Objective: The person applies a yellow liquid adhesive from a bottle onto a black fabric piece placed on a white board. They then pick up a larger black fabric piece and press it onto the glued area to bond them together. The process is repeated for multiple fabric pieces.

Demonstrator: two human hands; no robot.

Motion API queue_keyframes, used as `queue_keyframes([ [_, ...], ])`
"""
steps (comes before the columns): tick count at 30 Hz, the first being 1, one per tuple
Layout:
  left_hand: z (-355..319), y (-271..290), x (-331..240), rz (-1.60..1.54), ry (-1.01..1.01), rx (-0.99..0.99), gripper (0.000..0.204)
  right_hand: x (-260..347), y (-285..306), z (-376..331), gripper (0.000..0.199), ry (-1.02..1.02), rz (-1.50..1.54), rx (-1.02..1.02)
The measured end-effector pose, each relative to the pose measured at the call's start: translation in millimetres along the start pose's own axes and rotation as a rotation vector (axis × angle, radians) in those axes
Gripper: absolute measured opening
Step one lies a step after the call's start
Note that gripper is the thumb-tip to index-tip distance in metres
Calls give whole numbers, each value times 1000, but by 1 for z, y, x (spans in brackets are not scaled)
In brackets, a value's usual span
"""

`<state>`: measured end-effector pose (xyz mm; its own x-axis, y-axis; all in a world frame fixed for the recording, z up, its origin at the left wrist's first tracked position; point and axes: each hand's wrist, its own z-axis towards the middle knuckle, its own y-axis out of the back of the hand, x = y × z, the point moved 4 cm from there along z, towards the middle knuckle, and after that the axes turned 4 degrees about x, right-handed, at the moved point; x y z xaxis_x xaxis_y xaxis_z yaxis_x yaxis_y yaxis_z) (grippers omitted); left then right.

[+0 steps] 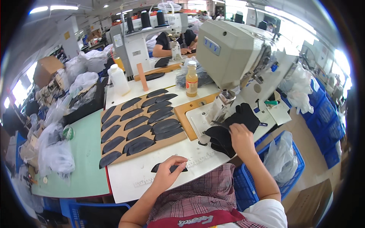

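Observation:
My right hand [242, 140] is closed on black fabric [243, 116] bunched at the front of the sewing machine [228, 53]. The cloth has finger-like ends, rather like a glove, and part of it lies beneath my fingers. A narrow dark strip [220, 124] runs from my fingertips toward the presser foot [217, 112]. My left hand [170, 171] rests over a black curved piece [156, 167] at the table's front edge, fingers stretched out and thumb apart. To its far left, similar black curved pieces [136, 122] lie in rows on a brown cardboard sheet [118, 155].
A yellowish bottle [191, 81] and a white bottle [118, 80] stand behind the cardboard. A blue crate [283, 186] with plastic bags sits right of my lap. Plastic bags [55, 150] lie on the left. Another person [163, 47] works at a machine opposite.

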<state>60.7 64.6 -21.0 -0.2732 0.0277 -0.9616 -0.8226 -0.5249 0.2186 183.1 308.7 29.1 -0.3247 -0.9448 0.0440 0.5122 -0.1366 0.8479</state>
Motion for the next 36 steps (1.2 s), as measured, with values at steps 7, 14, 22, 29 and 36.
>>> queue_keyframes([
  [7,-14,-9,7,-666,-70,110,86,108,48,-12,38,299,115,-254],
  [14,-84,43,20,-766,150,-643,55,227,-14,-36,48,650,611,6],
  [22,-223,134,23,-565,214,-1079,47,198,-38,-36,21,471,680,58],
  [29,-215,146,28,-580,238,-866,48,225,-55,-21,20,615,478,201],
  [36,-193,145,26,-464,375,-799,44,266,-80,0,10,690,13,303],
])
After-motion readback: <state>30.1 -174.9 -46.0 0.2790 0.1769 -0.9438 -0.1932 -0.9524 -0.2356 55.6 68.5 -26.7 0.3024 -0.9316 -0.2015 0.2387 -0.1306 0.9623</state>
